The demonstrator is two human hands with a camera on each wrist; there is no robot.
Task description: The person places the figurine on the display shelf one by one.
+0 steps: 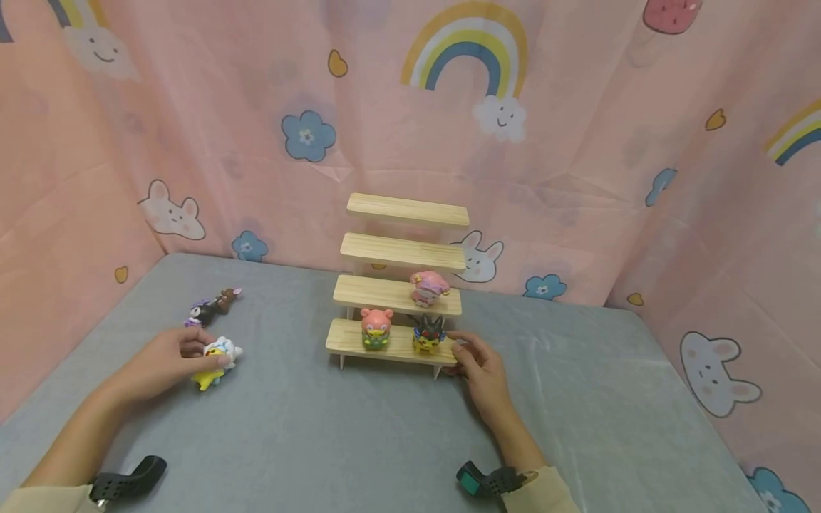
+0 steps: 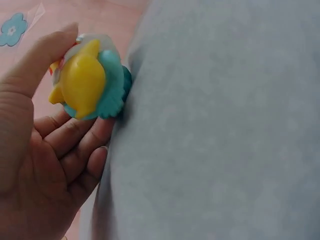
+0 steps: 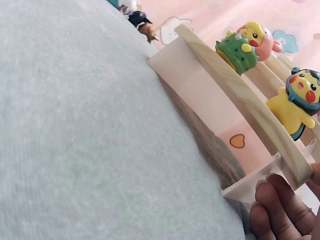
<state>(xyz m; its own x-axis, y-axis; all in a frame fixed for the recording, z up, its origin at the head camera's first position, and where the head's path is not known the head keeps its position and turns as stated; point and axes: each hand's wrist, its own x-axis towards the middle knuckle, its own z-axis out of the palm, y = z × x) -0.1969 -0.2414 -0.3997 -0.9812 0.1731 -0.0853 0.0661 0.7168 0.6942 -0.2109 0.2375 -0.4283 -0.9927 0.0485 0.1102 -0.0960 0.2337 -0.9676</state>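
On the left of the head view, my left hand (image 1: pixel 157 363) holds a small yellow figurine (image 1: pixel 208 377) with a white top, between thumb and fingers. Its yellow underside and teal back (image 2: pixel 112 82) show in the left wrist view, close to the cloth. My right hand (image 1: pixel 486 374) grips the right end of the lowest step of a wooden display stand (image 1: pixel 400 347), fingertips (image 3: pixel 270 200) beneath the board. Beside that hand, a yellow figurine with a dark hood (image 1: pixel 427 335) stands on the step. Left of it stands a pink-hooded figurine with a green body (image 1: pixel 375 329).
A pink figurine (image 1: pixel 428 288) occupies the second step's right side. Behind my left hand, a black-and-purple figurine (image 1: pixel 202 312) and a brown one (image 1: pixel 226 301) lie on the grey cloth (image 1: pixel 288 427). A pink patterned curtain (image 1: pixel 385 142) hangs behind the table.
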